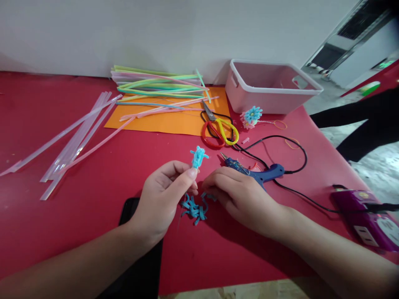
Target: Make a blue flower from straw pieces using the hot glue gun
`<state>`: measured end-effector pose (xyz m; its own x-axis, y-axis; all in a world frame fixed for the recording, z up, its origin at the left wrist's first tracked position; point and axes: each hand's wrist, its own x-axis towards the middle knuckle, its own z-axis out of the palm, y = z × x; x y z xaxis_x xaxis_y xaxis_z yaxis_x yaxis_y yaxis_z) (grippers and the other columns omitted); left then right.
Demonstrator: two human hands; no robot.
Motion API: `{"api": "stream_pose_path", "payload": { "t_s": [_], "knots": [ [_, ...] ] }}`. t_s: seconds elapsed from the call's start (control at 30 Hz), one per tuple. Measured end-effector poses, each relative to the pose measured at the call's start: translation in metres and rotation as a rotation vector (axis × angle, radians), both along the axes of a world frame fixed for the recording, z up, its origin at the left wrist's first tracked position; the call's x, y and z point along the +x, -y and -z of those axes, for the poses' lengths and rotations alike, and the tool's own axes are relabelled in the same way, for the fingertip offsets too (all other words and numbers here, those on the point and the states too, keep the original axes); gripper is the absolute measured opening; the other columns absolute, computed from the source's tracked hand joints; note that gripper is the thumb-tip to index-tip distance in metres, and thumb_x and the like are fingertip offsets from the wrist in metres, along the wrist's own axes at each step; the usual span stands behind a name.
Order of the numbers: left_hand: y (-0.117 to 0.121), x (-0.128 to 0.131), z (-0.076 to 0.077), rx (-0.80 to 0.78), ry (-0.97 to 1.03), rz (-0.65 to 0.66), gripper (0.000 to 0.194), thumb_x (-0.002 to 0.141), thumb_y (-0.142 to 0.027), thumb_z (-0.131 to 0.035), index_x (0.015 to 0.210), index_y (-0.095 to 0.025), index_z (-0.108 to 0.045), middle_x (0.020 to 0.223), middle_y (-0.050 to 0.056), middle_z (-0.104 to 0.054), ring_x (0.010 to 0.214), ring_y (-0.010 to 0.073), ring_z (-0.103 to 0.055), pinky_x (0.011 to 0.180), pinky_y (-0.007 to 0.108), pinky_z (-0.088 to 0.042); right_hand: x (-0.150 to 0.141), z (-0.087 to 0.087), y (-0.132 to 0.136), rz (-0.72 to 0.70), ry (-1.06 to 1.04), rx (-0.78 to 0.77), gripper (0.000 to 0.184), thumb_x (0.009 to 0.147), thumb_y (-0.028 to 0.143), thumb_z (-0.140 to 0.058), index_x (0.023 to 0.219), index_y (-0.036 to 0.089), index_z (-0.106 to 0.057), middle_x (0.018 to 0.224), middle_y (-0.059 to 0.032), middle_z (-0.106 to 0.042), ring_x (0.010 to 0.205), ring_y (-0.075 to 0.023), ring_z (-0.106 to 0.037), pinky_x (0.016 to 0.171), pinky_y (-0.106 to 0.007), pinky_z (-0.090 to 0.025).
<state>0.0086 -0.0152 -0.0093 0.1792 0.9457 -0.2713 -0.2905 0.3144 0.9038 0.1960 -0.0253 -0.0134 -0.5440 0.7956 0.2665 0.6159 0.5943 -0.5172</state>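
Note:
In the head view, my left hand (162,197) pinches a small light-blue fuzzy bundle (198,158) between thumb and fingers, its looped top pointing up. Below it on the red table lies a heap of looped blue fuzzy strip (193,209). My right hand (245,197) is beside the heap, fingers bent together on a stretch of the strip that leads from it; the fingertips are partly hidden. Just beyond that hand lies a blue glue gun (264,174) with its metal nozzle facing left.
Scissors (222,132) with red and yellow handles lie on orange paper (149,123) by coloured fuzzy stems (162,85). Left are clear glue sticks (75,141). A pink basket (264,97), blue flower (252,113), purple power strip (363,214) and black phone-like slab (140,265) surround my hands.

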Motion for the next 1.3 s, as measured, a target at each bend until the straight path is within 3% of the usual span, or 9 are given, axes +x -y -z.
{"api": "stream_pose_path", "payload": {
  "t_s": [0.13,0.3,0.43,0.53,0.63,0.77,0.9,1.13,1.3],
  "knots": [
    [0.000,-0.001,0.001,-0.030,0.011,0.024,0.018,0.080,-0.030,-0.074,0.070,-0.018,-0.064,0.062,-0.003,-0.064,0.057,0.0093,-0.060,0.053,0.019,-0.046,0.001,0.000,0.001,0.032,-0.045,-0.004,0.018,0.093,0.005,-0.051,0.100,0.018,-0.062,0.091,-0.0051,-0.070,0.083,-0.0162,-0.064,0.075,-0.028,-0.053],
    [0.000,0.001,0.000,-0.044,0.022,0.030,0.018,0.077,-0.030,-0.076,0.070,-0.018,-0.064,0.061,-0.002,-0.064,0.056,0.0091,-0.060,0.051,0.018,-0.047,0.003,-0.002,0.003,0.052,0.096,-0.041,0.022,0.087,0.004,-0.051,0.099,0.015,-0.065,0.091,-0.0086,-0.070,0.085,-0.0216,-0.063,0.077,-0.035,-0.052],
    [0.000,0.001,-0.001,-0.040,0.039,0.028,0.017,0.076,-0.028,-0.077,0.070,-0.017,-0.065,0.060,-0.003,-0.064,0.056,0.0079,-0.059,0.053,0.016,-0.048,-0.001,-0.003,0.002,0.096,0.142,-0.024,0.014,0.090,0.015,-0.058,0.100,0.014,-0.068,0.094,-0.0108,-0.070,0.087,-0.0244,-0.060,0.081,-0.040,-0.051],
    [0.000,0.000,0.000,-0.031,0.047,0.030,0.016,0.078,-0.027,-0.076,0.070,-0.018,-0.066,0.061,-0.003,-0.064,0.056,0.0074,-0.060,0.055,0.016,-0.049,-0.005,0.001,0.001,0.096,0.201,0.035,0.013,0.095,0.019,-0.058,0.092,0.016,-0.070,0.090,-0.0105,-0.070,0.084,-0.0237,-0.058,0.080,-0.039,-0.050],
    [0.000,-0.001,0.001,-0.038,0.034,0.032,0.018,0.080,-0.029,-0.075,0.070,-0.018,-0.066,0.062,-0.002,-0.066,0.057,0.0080,-0.060,0.053,0.016,-0.048,-0.006,0.000,0.003,0.084,0.124,0.116,0.013,0.095,0.017,-0.058,0.089,0.017,-0.069,0.085,-0.0078,-0.071,0.079,-0.0205,-0.058,0.075,-0.035,-0.050],
    [0.001,-0.001,0.001,-0.022,-0.005,0.029,0.018,0.079,-0.030,-0.076,0.072,-0.017,-0.066,0.063,-0.001,-0.068,0.057,0.0096,-0.062,0.053,0.018,-0.049,-0.002,-0.014,0.008,0.142,-0.144,0.275,0.012,0.094,0.012,-0.059,0.094,0.020,-0.068,0.083,-0.0034,-0.073,0.076,-0.0160,-0.065,0.073,-0.032,-0.055],
    [0.005,0.001,-0.001,0.061,-0.066,0.024,0.018,0.073,-0.023,-0.079,0.068,-0.018,-0.062,0.062,-0.001,-0.067,0.057,0.0104,-0.063,0.055,0.019,-0.051,0.002,-0.029,0.011,0.177,-0.229,0.401,0.018,0.089,0.010,-0.066,0.095,0.026,-0.069,0.082,-0.0015,-0.077,0.075,-0.0176,-0.071,0.072,-0.034,-0.059],
    [0.013,0.003,-0.003,0.091,-0.157,0.090,0.017,0.069,-0.020,-0.078,0.065,-0.018,-0.061,0.059,-0.002,-0.063,0.050,0.0086,-0.056,0.047,0.019,-0.048,0.005,-0.032,0.014,0.155,-0.170,0.572,0.021,0.080,0.009,-0.077,0.094,0.022,-0.070,0.086,-0.0055,-0.079,0.078,-0.0191,-0.073,0.072,-0.036,-0.062],
    [0.014,0.003,-0.002,0.082,-0.199,0.114,0.017,0.070,-0.021,-0.076,0.064,-0.019,-0.060,0.057,-0.003,-0.062,0.048,0.0086,-0.056,0.046,0.019,-0.048,0.005,-0.036,0.017,0.138,-0.059,0.622,0.016,0.082,0.012,-0.077,0.093,0.022,-0.072,0.086,-0.0054,-0.080,0.076,-0.0181,-0.071,0.073,-0.035,-0.062]
  ]
}}
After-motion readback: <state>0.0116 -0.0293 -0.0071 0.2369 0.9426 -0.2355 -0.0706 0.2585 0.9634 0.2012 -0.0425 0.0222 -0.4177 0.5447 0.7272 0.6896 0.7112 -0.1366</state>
